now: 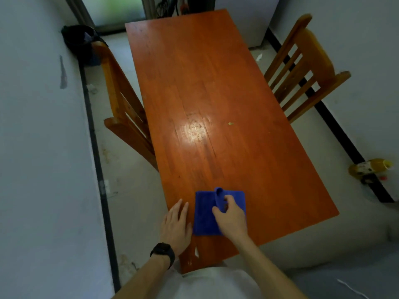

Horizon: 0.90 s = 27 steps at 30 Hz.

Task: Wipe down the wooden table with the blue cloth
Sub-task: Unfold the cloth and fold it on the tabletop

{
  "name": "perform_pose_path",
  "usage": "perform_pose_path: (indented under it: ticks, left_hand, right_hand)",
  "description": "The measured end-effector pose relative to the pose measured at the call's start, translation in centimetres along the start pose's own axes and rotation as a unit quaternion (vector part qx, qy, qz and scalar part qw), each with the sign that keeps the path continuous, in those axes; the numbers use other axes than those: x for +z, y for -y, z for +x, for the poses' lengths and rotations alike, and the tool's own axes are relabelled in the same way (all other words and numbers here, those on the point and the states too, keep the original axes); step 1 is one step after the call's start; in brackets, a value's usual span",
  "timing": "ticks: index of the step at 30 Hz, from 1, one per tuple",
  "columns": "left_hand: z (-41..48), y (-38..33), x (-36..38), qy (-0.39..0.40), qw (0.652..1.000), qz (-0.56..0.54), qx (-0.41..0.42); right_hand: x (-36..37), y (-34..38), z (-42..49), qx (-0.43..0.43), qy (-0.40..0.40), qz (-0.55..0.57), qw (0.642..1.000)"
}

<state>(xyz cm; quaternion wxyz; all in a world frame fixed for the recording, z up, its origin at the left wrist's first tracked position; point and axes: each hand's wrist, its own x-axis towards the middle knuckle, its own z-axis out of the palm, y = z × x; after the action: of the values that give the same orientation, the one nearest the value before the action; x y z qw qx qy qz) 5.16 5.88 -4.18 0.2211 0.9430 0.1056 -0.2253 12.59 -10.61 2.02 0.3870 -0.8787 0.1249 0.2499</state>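
A long reddish wooden table stretches away from me. A folded blue cloth lies flat near its front edge. My right hand rests on the cloth and pinches a raised fold of it between thumb and fingers. My left hand, with a black watch on the wrist, lies flat with straight fingers on the table's front left edge, just left of the cloth. A small yellowish crumb sits on the tabletop right of a bright glare patch.
One wooden chair stands at the table's left side, another wooden chair at its right. A yellow bottle lies on the floor by the right wall. A black bag sits in the far left corner. Walls run close on both sides.
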Motion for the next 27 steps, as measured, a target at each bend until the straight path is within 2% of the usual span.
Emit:
perform_pose_path:
  ticks: [4, 8, 10, 12, 14, 16, 17, 20, 24, 27]
  left_hand:
    - [-0.1, 0.4, -0.8, -0.010, 0.999, -0.027, -0.031]
    - [0.3, 0.0, -0.9, -0.006, 0.999, -0.034, -0.030]
    - [0.4, -0.4, -0.8, 0.000, 0.999, -0.035, -0.028]
    - [0.5, -0.8, -0.7, 0.000, 1.000, -0.028, -0.003]
    - [0.9, -1.1, -0.1, -0.011, 0.998, 0.007, 0.069]
    - [1.7, -1.2, 0.5, 0.022, 0.987, 0.081, 0.139]
    - [2.1, -1.2, 0.6, 0.045, 0.981, 0.112, 0.152]
    - [3.7, -1.2, 0.3, 0.094, 0.969, 0.167, 0.157]
    - [5.2, -2.6, -1.9, 0.056, 0.966, 0.184, 0.171]
    - [6.7, -3.2, -3.1, 0.095, 0.959, 0.201, 0.173]
  right_hand:
    - [4.2, 0.1, 0.3, -0.002, 0.040, -0.058, 0.997]
    - [5.8, -0.5, 0.4, 0.020, 0.105, -0.039, 0.994]
    - [5.6, -1.0, 0.2, 0.011, 0.114, -0.064, 0.991]
    - [4.7, -1.7, 0.0, 0.013, 0.066, -0.057, 0.996]
    - [3.3, -3.0, -0.1, 0.031, -0.033, -0.062, 0.997]
    - [1.7, -4.9, -0.1, 0.068, -0.114, -0.100, 0.986]
    - [1.0, -5.8, 0.1, 0.098, -0.124, -0.112, 0.981]
    - [-0.5, -7.9, 0.8, 0.164, -0.081, -0.100, 0.978]
    - [-1.3, -9.0, 1.8, 0.157, -0.042, -0.073, 0.984]
    - [-1.3, -8.8, 2.2, 0.170, 0.014, -0.046, 0.984]
